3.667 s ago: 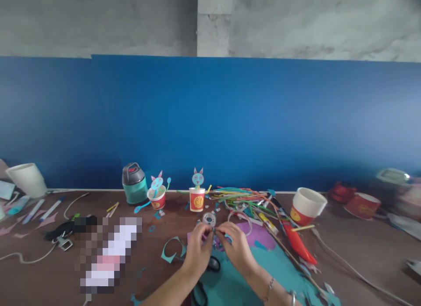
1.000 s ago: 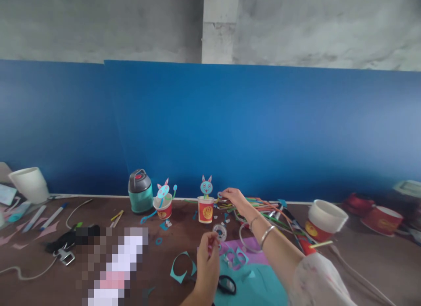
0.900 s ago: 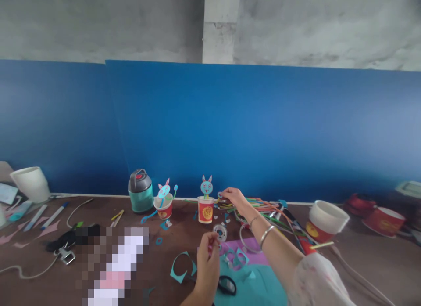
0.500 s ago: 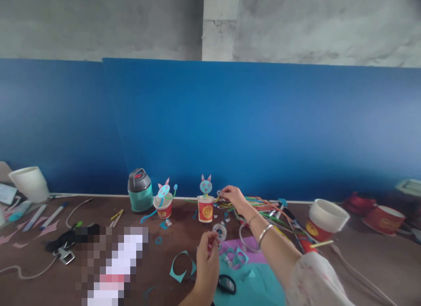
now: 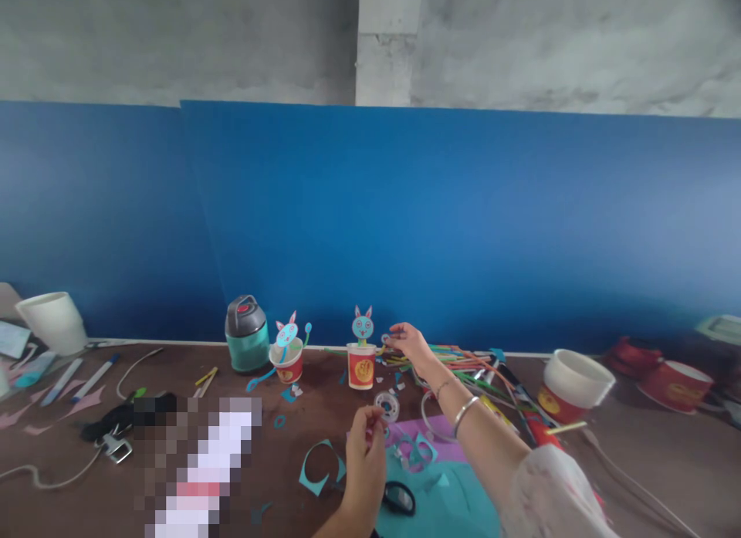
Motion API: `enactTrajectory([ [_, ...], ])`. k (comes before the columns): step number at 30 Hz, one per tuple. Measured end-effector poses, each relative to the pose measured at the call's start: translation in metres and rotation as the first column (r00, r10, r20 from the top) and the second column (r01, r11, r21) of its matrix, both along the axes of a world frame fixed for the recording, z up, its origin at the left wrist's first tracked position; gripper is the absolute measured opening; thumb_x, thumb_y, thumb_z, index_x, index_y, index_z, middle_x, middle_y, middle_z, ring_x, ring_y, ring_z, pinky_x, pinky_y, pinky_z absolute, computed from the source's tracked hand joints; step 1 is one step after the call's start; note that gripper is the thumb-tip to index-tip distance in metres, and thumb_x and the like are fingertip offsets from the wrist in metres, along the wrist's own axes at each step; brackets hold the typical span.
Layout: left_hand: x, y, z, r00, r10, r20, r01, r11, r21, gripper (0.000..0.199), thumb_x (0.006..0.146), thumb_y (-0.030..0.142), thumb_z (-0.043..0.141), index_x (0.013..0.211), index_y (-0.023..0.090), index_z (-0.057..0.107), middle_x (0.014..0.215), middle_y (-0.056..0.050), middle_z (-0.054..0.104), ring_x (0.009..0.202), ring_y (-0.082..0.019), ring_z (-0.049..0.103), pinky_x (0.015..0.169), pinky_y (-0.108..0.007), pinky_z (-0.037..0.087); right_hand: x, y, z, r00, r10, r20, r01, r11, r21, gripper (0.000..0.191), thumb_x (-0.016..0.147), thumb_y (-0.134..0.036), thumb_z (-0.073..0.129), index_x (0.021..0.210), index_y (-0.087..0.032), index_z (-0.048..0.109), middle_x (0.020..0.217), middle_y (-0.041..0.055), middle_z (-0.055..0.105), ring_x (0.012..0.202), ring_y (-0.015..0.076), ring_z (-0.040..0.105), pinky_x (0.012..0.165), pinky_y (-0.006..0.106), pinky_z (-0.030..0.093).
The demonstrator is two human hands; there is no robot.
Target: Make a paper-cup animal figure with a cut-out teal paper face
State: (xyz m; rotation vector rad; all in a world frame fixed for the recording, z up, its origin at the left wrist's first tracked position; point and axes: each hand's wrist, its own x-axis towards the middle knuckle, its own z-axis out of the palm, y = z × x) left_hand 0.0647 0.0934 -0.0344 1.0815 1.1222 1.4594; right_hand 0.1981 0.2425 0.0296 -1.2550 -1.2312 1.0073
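Note:
A red and white paper cup (image 5: pixel 362 373) stands upright near the back edge of the table. From it rises a blue paper animal face (image 5: pixel 363 326) with pointed ears. A short yellow stem sticks out of the cup's right side, with a small round disc (image 5: pixel 385 340) at its end. My right hand (image 5: pixel 410 342) is at this disc, fingertips slightly parted. Lower down, my left hand (image 5: pixel 367 449) has thumb and fingers pinched together; what is between them is too small to make out. A clear tape roll (image 5: pixel 394 411) is just beyond its fingertips.
To the left stands a similar cup (image 5: pixel 292 368) with a blue animal face and arms, beside a teal jar (image 5: pixel 248 353). Under my right arm are coloured pipe cleaners (image 5: pixel 457 359), teal paper (image 5: pixel 445 507) and scissors (image 5: pixel 399 498). Stacked cups (image 5: pixel 579 380) stand at right.
The fingers of my right hand have parted and lifted slightly at the small disc. My left hand stays where it was.

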Motion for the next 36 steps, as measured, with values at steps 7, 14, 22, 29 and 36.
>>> enactTrajectory([
  [7, -0.001, 0.001, -0.002, 0.999, -0.005, -0.033, 0.005, 1.000, -0.003, 0.025, 0.077, 0.040, 0.056, 0.085, 0.017, 0.061, 0.079, -0.006, 0.062, 0.073, -0.020, 0.056, 0.067, -0.029, 0.048, -0.001, 0.003, -0.004, 1.000, -0.012, -0.005, 0.013, 0.999, 0.050, 0.038, 0.051, -0.027, 0.076, 0.076, -0.021, 0.048, 0.056, -0.0063, 0.057, 0.057, 0.0141, 0.058, 0.056, 0.026, 0.045],
  [14, -0.001, 0.001, -0.002, 0.999, 0.002, -0.050, -0.002, 1.000, 0.001, 0.028, 0.077, 0.043, 0.056, 0.084, 0.017, 0.062, 0.076, -0.005, 0.062, 0.070, -0.019, 0.057, 0.065, -0.028, 0.048, 0.001, 0.007, -0.005, 1.000, 0.014, 0.017, -0.016, 0.996, 0.088, 0.039, 0.052, -0.029, 0.075, 0.080, -0.019, 0.051, 0.061, -0.0033, 0.062, 0.059, 0.0151, 0.060, 0.059, 0.027, 0.046],
  [22, 0.000, 0.000, 0.000, 1.000, 0.013, -0.026, -0.013, 1.000, 0.001, 0.025, 0.076, 0.042, 0.058, 0.082, 0.018, 0.062, 0.076, -0.004, 0.061, 0.070, -0.018, 0.056, 0.064, -0.027, 0.048, 0.006, 0.010, -0.012, 0.998, -0.016, 0.068, 0.007, 0.992, 0.123, 0.037, 0.054, -0.029, 0.075, 0.083, -0.017, 0.056, 0.074, 0.0035, 0.069, 0.070, 0.0180, 0.064, 0.062, 0.028, 0.048],
  [29, 0.000, -0.001, 0.001, 1.000, 0.007, 0.014, -0.007, 1.000, -0.004, 0.026, 0.075, 0.042, 0.059, 0.083, 0.017, 0.061, 0.076, -0.004, 0.061, 0.071, -0.019, 0.056, 0.065, -0.027, 0.048, 0.005, 0.004, -0.012, 0.991, -0.031, 0.129, 0.015, 0.993, 0.120, 0.038, 0.059, -0.032, 0.071, 0.091, -0.015, 0.058, 0.076, 0.0059, 0.070, 0.068, 0.0186, 0.066, 0.059, 0.027, 0.049],
  [36, -0.004, -0.003, 0.012, 0.986, 0.081, 0.147, -0.085, 0.996, 0.020, 0.027, 0.078, 0.043, 0.053, 0.083, 0.017, 0.059, 0.070, -0.003, 0.058, 0.068, -0.018, 0.056, 0.062, -0.027, 0.047, 0.013, -0.014, -0.006, 0.928, -0.112, 0.356, 0.054, 0.984, 0.169, 0.033, 0.071, -0.023, 0.053, 0.102, -0.014, 0.058, 0.090, 0.0097, 0.070, 0.079, 0.0190, 0.065, 0.068, 0.028, 0.049],
])
